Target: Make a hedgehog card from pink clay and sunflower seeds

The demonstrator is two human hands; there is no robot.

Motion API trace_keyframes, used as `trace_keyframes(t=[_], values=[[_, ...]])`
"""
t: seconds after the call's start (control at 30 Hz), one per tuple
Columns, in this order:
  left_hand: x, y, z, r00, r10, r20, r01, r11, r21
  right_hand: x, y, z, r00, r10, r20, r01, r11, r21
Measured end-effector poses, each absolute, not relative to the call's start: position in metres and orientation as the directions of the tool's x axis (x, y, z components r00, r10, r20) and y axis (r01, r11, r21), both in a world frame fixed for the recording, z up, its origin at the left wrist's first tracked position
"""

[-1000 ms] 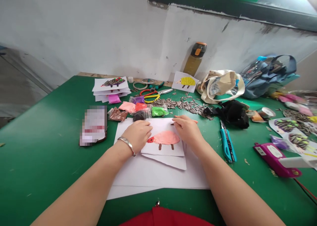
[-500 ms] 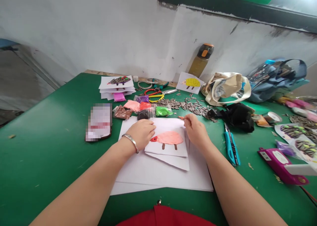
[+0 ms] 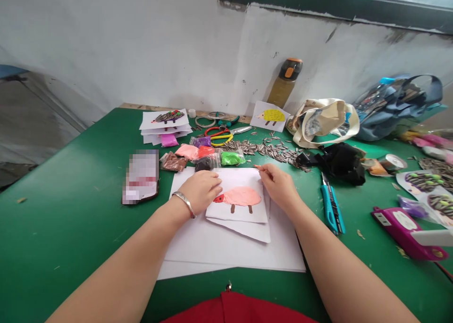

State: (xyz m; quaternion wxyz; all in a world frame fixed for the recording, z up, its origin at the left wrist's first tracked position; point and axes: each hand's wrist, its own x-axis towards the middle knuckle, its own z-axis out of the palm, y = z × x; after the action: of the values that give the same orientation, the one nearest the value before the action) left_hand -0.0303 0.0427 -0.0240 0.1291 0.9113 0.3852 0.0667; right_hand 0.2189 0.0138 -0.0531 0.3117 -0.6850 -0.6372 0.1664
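Note:
A white card (image 3: 240, 177) carries a pink clay hedgehog body (image 3: 244, 196) with a red face and two brown legs. It lies on other white sheets (image 3: 212, 250). My left hand (image 3: 201, 191), with a bracelet at the wrist, rests flat on the card's left side, fingers stretched out beside the red face. At the card's upper right corner, my right hand (image 3: 278, 181) is closed in a pinch. A small orange-brown bit shows at its fingertips, too small to name. Just beyond lie packets of clay, including green clay (image 3: 232, 158) and black clay (image 3: 205, 163).
Sunflower seeds (image 3: 278, 151) are scattered behind the card. Scissors (image 3: 242, 130) and pliers lie further back. A utility knife (image 3: 331, 205) and a magenta glue gun (image 3: 406, 233) are at right, a phone (image 3: 141, 177) at left. A bottle (image 3: 285, 82) and bags (image 3: 325, 120) stand near the wall.
The view has shifted slightly. Both hands stay at nearly the same places on the card, with the right hand's fingers turned a little.

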Motion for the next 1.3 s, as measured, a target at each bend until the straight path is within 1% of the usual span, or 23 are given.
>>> trace_keyframes(t=[0.23,0.37,0.53,0.7,0.83,0.93,1.07,1.2,1.3], values=[[-0.031,0.043,-0.025,0.689,0.724,0.041,0.685,-0.668,0.291,0.222,0.015,-0.056,0.159,0.975,0.158,0.706,0.000,-0.708],[-0.031,0.044,-0.025,0.686,0.726,0.055,0.680,-0.666,0.306,0.222,0.015,-0.057,0.173,0.974,0.149,0.686,-0.010,-0.727],[-0.031,0.043,-0.025,0.684,0.728,0.047,0.687,-0.664,0.296,0.221,0.014,-0.056,0.180,0.974,0.138,0.648,-0.012,-0.762],[-0.031,0.043,-0.025,0.683,0.728,0.055,0.684,-0.665,0.300,0.214,0.009,-0.049,0.174,0.973,0.150,0.578,0.022,-0.816],[-0.031,0.043,-0.025,0.683,0.729,0.050,0.686,-0.663,0.301,0.199,-0.001,-0.042,0.133,0.984,0.120,0.519,0.034,-0.854],[-0.031,0.043,-0.025,0.691,0.722,0.034,0.682,-0.666,0.302,0.182,-0.009,-0.037,0.003,0.993,0.122,0.567,0.099,-0.817],[-0.030,0.041,-0.024,0.684,0.729,0.027,0.687,-0.656,0.312,0.161,-0.016,-0.033,-0.168,0.975,0.145,0.583,0.217,-0.783],[-0.030,0.037,-0.019,0.651,0.757,0.057,0.708,-0.633,0.312,0.155,-0.016,-0.032,-0.266,0.951,0.156,0.644,0.296,-0.705],[-0.031,0.033,-0.014,0.613,0.790,0.021,0.742,-0.584,0.330,0.156,-0.014,-0.034,-0.293,0.929,0.227,0.687,0.369,-0.626]])
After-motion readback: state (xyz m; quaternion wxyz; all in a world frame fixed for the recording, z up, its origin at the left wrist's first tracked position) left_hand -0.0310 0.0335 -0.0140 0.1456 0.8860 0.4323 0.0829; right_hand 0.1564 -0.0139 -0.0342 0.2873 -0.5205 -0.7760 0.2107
